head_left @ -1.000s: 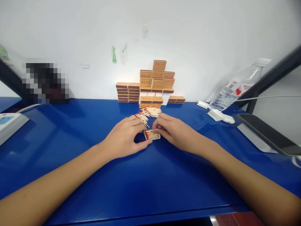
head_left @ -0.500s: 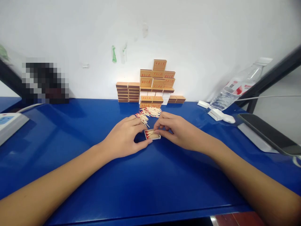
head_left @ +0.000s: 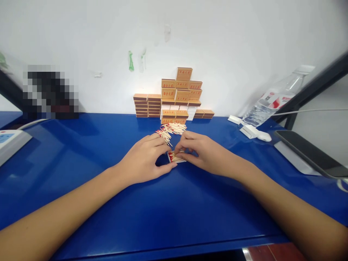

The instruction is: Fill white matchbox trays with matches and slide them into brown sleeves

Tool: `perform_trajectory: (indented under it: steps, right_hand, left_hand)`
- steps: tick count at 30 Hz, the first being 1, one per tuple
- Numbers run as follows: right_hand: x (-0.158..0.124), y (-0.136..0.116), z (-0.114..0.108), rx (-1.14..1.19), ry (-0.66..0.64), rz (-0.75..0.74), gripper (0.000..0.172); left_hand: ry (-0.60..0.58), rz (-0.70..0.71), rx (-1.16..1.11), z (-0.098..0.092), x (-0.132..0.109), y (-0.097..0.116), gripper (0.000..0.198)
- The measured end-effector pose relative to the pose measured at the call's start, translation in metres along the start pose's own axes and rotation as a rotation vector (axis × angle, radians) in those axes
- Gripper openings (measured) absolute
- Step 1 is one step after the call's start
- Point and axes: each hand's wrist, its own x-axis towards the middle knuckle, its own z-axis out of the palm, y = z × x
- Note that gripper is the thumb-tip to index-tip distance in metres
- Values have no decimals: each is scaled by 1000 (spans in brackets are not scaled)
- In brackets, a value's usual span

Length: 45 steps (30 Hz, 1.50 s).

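Note:
A small open matchbox tray (head_left: 176, 157) with red-tipped matches in it lies on the blue table (head_left: 174, 214). My left hand (head_left: 144, 159) curls round its left end, thumb and fingers pinching it. My right hand (head_left: 202, 151) is on its right side, fingers bent and pressed on the matches in the tray. Just behind both hands lies a loose pile of matches (head_left: 170, 129).
A stack of several tan matchboxes (head_left: 174, 98) stands against the white wall. A water bottle (head_left: 274, 101), a white adapter (head_left: 251, 132) and a phone (head_left: 310, 154) lie at the right. A white device (head_left: 11, 139) sits at the left edge.
My right fingers have moved a little left and lower onto the matches in the tray. My left hand has kept its grip and place.

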Motion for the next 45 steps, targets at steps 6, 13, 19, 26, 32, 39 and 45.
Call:
perform_trajectory:
  steps: [6, 13, 19, 26, 32, 39, 45]
  right_hand:
    - [0, -1, 0, -10, -61, 46, 10]
    - [-1, 1, -3, -27, -85, 54, 15]
    - [-2, 1, -6, -45, -42, 42, 15]
    - [-1, 5, -1, -115, -19, 73, 9]
    - [0, 1, 1, -97, -41, 58, 13]
    - [0, 0, -1, -70, 21, 41, 12]
    - [0, -4, 1, -2, -3, 34, 11]
  left_hand:
    - [-11, -1, -1, -1, 0, 0, 23]
    - [-4, -3, -2, -1, 0, 1, 21]
    - [-6, -3, 7, 0, 0, 0, 22]
    - [-25, -3, 13, -1, 0, 0, 22]
    - [-21, 2, 6, -1, 0, 0, 22]
    - [-2, 10, -5, -1, 0, 0, 20]
    - [-2, 11, -5, -1, 0, 0, 19]
